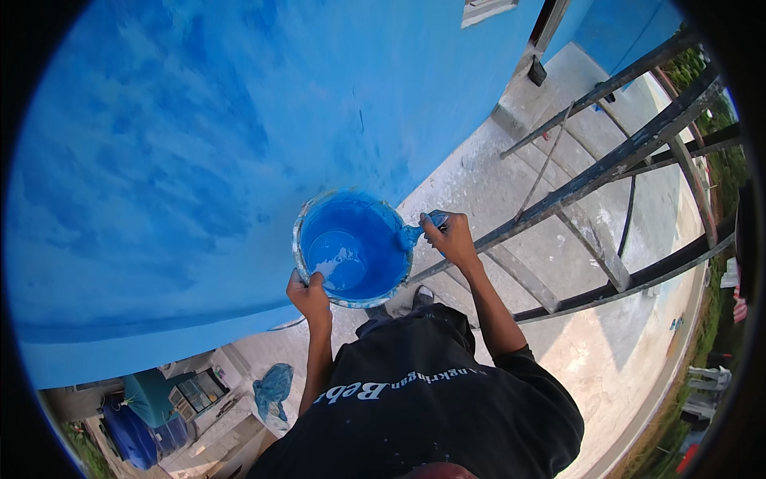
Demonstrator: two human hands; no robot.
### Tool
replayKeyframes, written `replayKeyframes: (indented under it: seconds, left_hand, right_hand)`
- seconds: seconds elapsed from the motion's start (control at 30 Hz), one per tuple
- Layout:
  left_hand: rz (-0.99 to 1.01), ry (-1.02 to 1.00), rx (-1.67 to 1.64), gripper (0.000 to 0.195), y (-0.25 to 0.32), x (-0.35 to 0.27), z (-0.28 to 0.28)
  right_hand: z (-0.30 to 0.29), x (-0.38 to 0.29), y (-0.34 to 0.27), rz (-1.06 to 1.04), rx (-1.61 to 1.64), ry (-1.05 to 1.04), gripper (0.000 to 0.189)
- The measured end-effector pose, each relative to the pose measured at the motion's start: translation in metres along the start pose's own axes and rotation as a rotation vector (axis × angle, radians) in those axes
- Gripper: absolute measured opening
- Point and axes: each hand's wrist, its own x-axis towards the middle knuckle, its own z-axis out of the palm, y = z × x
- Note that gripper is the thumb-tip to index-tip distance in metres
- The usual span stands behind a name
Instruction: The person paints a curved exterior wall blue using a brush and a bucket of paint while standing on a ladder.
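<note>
My left hand (310,296) grips the near left rim of a round paint bucket (385,263), thumb over the edge. Inside, the bucket is coated in blue, with a paler patch at its bottom. The handle of a blue-coated paintbrush (412,236) is in my right hand (447,235); its bristle end lies against the bucket's right rim. Beyond the bucket rises a blue wall (251,138) with darker, uneven patches on its left part.
A paint-marked ladder (574,191) stands at the right. Paint spots mark the concrete floor (461,179). A crumpled blue plastic sheet (273,386) lies at the lower left, near a glass-fronted case (200,392) and blue covered items (128,431). A black bag (537,72) is by the doorway.
</note>
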Motion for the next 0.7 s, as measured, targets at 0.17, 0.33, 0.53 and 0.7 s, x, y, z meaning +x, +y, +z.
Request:
replayKeyframes:
  seconds: [0.17,0.33,0.53,0.7]
  left_hand:
    - [-0.065,0.026,-0.024,0.011,-0.002,0.018,-0.025]
    - [-0.099,0.052,-0.052,0.012,-0.004,0.02,-0.04]
    - [-0.113,0.088,-0.079,0.013,-0.006,0.016,-0.051]
    - [-0.113,0.133,-0.058,0.013,-0.01,0.014,-0.065]
  right_hand:
    - [0.011,0.013,0.042,0.148,0.828,0.273,0.035]
    - [0.062,0.053,0.056,0.194,0.994,0.497,0.036]
    - [0.099,0.13,0.047,0.183,1.021,0.545,0.035]
    - [0.095,0.162,0.009,0.073,1.043,0.534,0.036]
